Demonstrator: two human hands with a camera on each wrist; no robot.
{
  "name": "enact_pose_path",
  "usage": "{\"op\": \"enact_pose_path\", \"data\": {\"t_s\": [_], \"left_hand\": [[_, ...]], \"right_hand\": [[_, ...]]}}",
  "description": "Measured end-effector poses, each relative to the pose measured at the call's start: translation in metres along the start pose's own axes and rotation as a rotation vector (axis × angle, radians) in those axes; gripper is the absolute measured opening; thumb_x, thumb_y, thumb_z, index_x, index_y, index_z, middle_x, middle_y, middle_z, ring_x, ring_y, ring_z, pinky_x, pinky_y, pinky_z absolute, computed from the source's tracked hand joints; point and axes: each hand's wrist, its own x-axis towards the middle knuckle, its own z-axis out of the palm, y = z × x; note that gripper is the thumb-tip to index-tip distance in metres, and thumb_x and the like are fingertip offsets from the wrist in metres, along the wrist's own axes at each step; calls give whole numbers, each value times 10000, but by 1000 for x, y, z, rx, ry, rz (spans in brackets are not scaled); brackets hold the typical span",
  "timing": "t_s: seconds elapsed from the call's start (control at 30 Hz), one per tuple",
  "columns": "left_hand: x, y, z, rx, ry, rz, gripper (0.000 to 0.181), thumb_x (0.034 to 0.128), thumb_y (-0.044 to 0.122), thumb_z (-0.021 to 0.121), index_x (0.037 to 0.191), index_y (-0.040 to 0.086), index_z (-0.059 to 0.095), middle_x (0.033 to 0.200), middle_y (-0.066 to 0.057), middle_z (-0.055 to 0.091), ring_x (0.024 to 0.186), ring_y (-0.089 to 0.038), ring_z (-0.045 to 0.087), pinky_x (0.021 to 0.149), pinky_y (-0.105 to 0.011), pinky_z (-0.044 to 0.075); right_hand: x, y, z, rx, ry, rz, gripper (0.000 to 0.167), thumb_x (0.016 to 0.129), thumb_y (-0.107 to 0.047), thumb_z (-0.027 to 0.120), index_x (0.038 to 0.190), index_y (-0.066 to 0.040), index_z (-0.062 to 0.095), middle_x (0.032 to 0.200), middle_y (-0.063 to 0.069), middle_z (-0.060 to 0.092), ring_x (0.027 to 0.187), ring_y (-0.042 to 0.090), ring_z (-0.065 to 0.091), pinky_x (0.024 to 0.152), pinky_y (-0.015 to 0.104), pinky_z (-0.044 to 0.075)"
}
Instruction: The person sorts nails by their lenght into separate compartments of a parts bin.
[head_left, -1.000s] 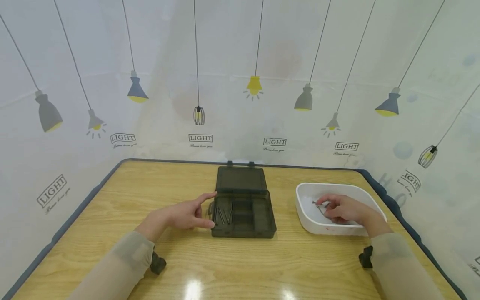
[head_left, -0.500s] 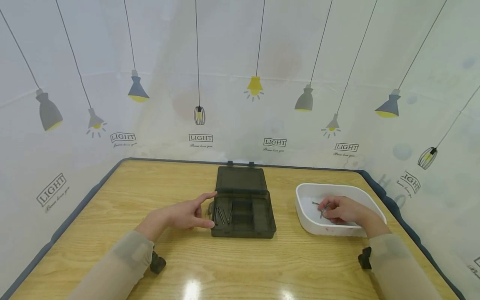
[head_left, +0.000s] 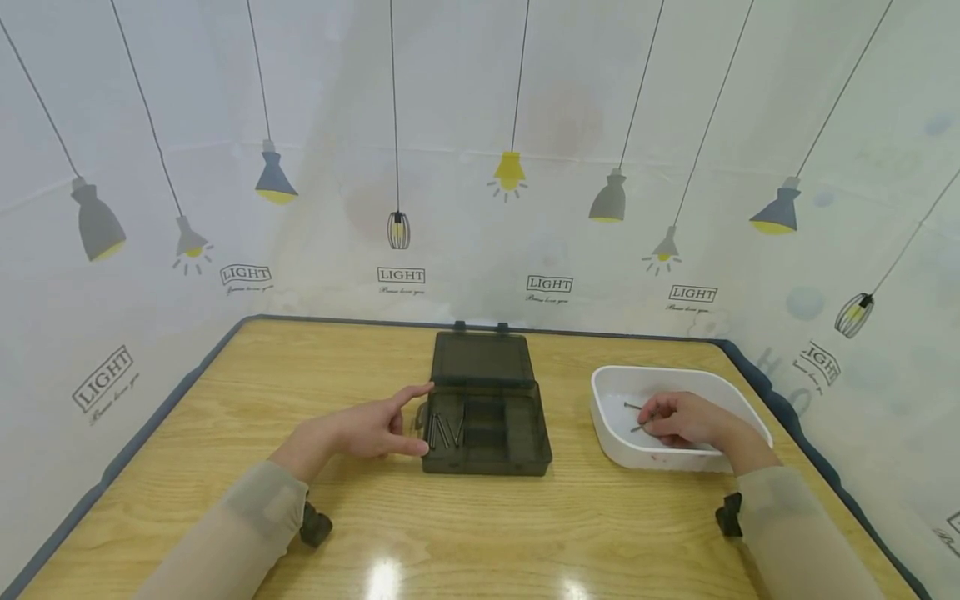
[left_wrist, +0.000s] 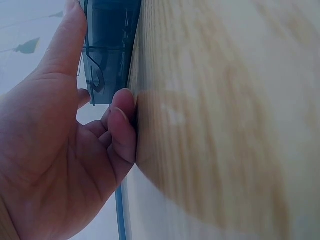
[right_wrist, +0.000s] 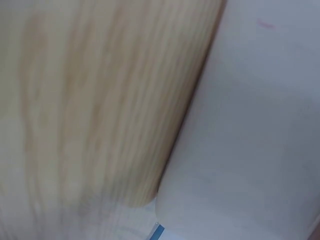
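Head view showed a person's left hand [head_left: 371, 429] with thumb and forefinger spread apart, touching the left side of a dark box [head_left: 487, 468] without grasping it; the left wrist view showed its other fingers curled near the tabletop. The right hand [head_left: 690, 418] dipped into a white tray [head_left: 615, 448], fingers bent beside metal screws [head_left: 631, 406]; whether it pinched one could not be told. Slim metal pieces [head_left: 442, 432] lay in the box's left side, its lid [head_left: 482, 358] folded back. Beneath was a wooden table [head_left: 487, 533]; behind, a lamp-printed backdrop [head_left: 465, 250].
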Motion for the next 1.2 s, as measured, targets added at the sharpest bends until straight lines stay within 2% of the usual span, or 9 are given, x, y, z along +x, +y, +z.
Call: {"op": "enact_pose_path", "data": {"t_s": [0.37, 0.7, 0.93, 1.2], "left_hand": [[3, -3, 0, 31, -1, -8, 1044, 1008, 535, 783, 1781, 344, 107, 878, -61, 652, 720, -184, 593, 723, -369, 517], [3, -4, -1, 29, -4, -12, 1047, 1003, 537, 789, 1779, 352, 110, 888, -62, 661, 734, -184, 603, 727, -365, 518], [1, -2, 0, 7, -6, 3, 1053, 1010, 509, 790, 1784, 316, 102, 870, -74, 664, 727, -196, 622, 722, -382, 528], [0, -1, -1, 10, -5, -6, 1049, 1011, 512, 787, 1783, 323, 102, 872, -64, 657, 730, -188, 605, 731, -375, 519]], "right_hand": [[-2, -2, -2, -24, 7, 8, 206, 1088, -182, 702, 1219, -22, 703, 1032, 59, 672, 877, 204, 619, 746, 308, 525], [-1, -2, -5, -18, 6, 14, 232, 1073, -220, 734, 1200, -27, 712, 984, 51, 680, 875, 201, 632, 754, 312, 536], [-3, -8, -6, -56, 78, -28, 239, 1050, -247, 754, 1161, -37, 773, 851, 20, 687, 810, 193, 624, 750, 321, 505], [-6, -18, -5, -7, 138, -8, 304, 1060, -317, 755, 1220, -60, 772, 919, 37, 718, 867, 215, 639, 779, 332, 539]]}}
